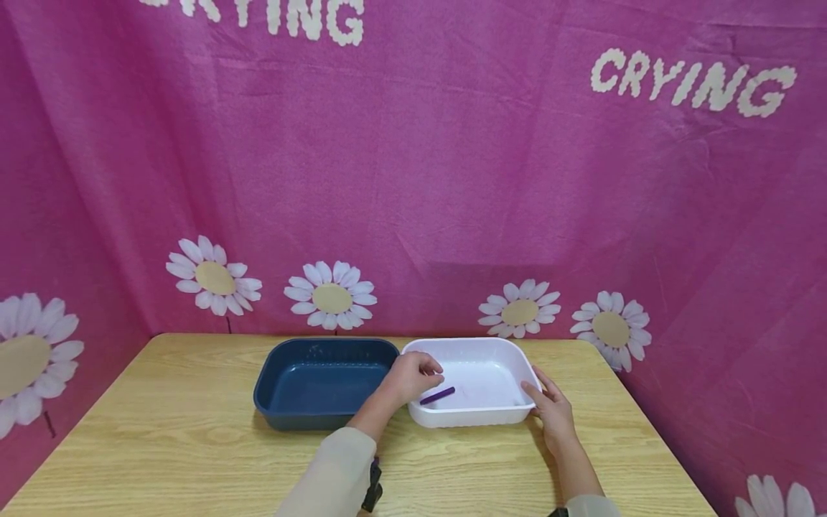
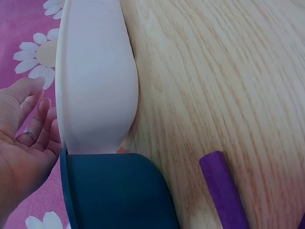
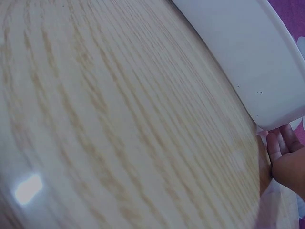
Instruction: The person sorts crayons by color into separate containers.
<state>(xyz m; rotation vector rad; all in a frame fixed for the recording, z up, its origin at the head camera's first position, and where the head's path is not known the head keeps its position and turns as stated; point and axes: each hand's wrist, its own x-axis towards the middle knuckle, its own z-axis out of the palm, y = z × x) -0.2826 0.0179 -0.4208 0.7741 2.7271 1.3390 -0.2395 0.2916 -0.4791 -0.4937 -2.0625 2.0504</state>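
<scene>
A white plastic basin [image 1: 478, 415] stands on the table, with a short purple stick [image 1: 438, 396] lying inside at its front left. My left hand [image 1: 413, 375] hovers over the basin's left rim near this stick, its fingers loosely bent and holding nothing. My right hand [image 1: 552, 409] grips the basin's right side, thumb over the rim and fingers along the outside wall. In the left wrist view, another purple stick [image 2: 223, 191] lies on the wood in front; my left arm mostly hides it from the head view.
A dark blue basin [image 1: 310, 422] of similar shape stands right beside the white one on the left. Both are near the back of the wooden table [image 1: 174, 459]. A pink curtain [image 1: 439, 179] printed with daisies hangs behind and at the sides.
</scene>
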